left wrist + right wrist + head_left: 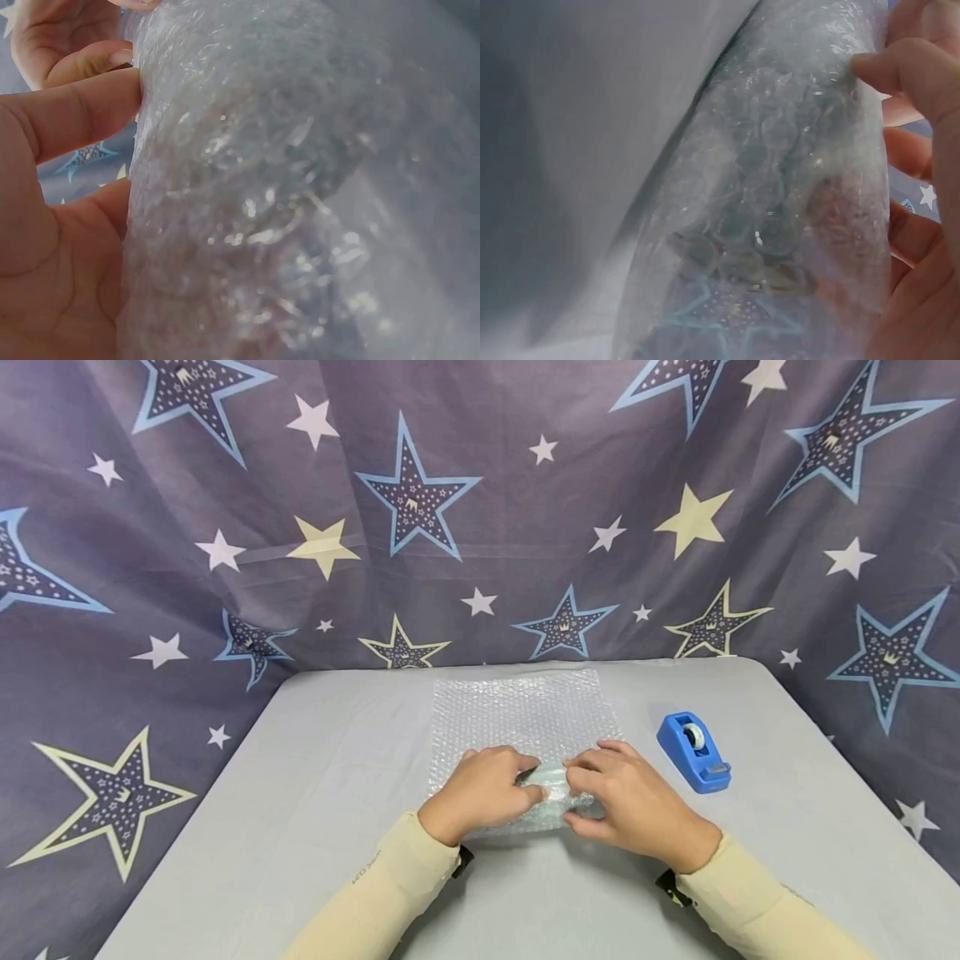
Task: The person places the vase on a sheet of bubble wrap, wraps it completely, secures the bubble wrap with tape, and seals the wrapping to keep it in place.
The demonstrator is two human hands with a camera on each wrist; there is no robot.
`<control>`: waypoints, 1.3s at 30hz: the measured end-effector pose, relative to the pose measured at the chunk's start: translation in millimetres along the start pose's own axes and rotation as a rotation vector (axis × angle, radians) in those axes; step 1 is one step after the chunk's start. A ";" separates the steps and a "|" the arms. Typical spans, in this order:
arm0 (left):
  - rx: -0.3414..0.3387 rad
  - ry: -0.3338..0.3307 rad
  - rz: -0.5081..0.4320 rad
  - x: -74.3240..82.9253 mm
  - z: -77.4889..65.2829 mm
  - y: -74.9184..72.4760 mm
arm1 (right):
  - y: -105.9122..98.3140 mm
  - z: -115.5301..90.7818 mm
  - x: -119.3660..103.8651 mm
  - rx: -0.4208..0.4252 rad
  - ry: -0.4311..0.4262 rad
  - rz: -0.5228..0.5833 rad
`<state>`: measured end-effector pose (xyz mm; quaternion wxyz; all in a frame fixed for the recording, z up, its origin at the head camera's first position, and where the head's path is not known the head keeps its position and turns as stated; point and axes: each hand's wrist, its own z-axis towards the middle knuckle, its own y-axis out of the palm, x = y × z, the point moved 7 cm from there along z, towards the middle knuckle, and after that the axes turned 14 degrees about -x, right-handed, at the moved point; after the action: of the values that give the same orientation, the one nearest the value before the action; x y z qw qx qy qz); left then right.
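Note:
A sheet of clear bubble wrap (pixel 517 714) lies on the table, its near part rolled up into a bundle between my hands. Inside the roll shows something pale green and see-through (pixel 552 779), its kind hidden by the wrap. My left hand (pixel 486 787) grips the left end of the bundle with thumb and forefinger. At the right end, my right hand (pixel 630 795) holds the wrap with bent fingers on the far side and thumb on the near side. Layers of bubble wrap (pixel 765 157) fill much of the right wrist view, with right fingers along its edge.
A blue tape dispenser (pixel 693 753) with a roll of clear tape (pixel 694 737) stands to the right of the bubble wrap. The table (pixel 330 760) has a light grey cover. Behind it hangs a dark curtain (pixel 510 518) printed with stars.

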<state>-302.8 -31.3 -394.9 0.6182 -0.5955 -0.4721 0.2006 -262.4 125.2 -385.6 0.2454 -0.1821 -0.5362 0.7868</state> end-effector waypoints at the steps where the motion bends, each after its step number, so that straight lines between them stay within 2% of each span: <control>1: 0.000 -0.003 0.005 -0.3 0.1 0.2 | 0.3 0.0 0.5 0.000 0.003 -0.002; 12: 0.021 -0.031 0.081 -0.4 -1.0 -0.5 | 4.0 1.2 6.6 -0.013 0.038 -0.013; 17: 0.051 -0.027 0.154 1.6 -5.1 -0.1 | 5.4 1.7 5.7 -0.034 0.058 -0.007; 20: 0.124 0.000 0.224 7.5 -9.2 -2.6 | 5.3 1.5 5.7 -0.037 0.069 0.002; 25: 0.323 0.105 0.334 23.4 -20.3 -9.0 | 5.2 1.1 6.0 -0.031 0.072 0.022; 29: 0.442 0.167 0.377 30.8 -30.5 -12.0 | 5.5 1.7 6.5 -0.025 0.074 0.032; 32: 0.488 0.202 0.374 32.5 -36.0 -12.4 | 5.4 2.1 7.5 -0.018 0.074 0.043; 36: 0.502 0.260 0.364 35.4 -37.9 -11.1 | 4.3 1.5 9.3 -0.008 0.069 0.055; 39: 0.515 0.286 0.392 38.6 -38.0 -9.6 | 2.5 1.6 11.3 0.002 0.069 0.060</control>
<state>-256.3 -22.7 -366.8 0.7578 -0.5213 -0.1913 0.3426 -272.9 129.8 -387.6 0.2402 -0.2250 -0.5208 0.7877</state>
